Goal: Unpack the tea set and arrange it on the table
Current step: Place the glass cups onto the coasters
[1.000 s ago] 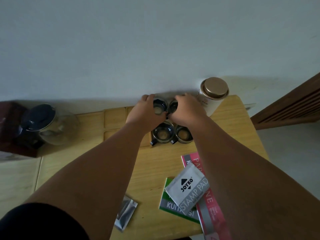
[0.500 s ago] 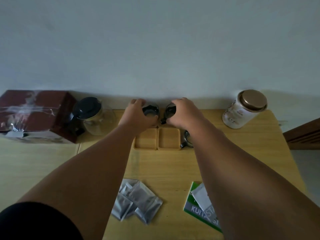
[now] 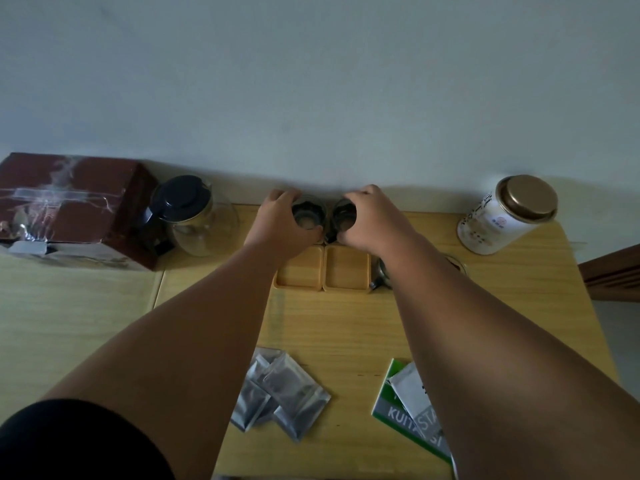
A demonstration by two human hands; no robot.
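Nearby, teapot [image 3: 194, 216], box [image 3: 72, 209] and canister [image 3: 502, 216] flank both cup-holding hands.

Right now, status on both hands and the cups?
Left hand holds one glass cup, right hand the other cup. Both at the back edge, behind two empty wooden coasters. Nothing blocking.

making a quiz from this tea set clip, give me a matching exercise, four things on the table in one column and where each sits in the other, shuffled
Things:
1. glass teapot
2. white tin
3. silver sachets
4. brown box

Places:
A. near edge of the table, between the forearms
B. far left, by the wall
C. far right corner of the table
D. just right of the brown box

Pairs: 1-D, 2-C, 3-A, 4-B
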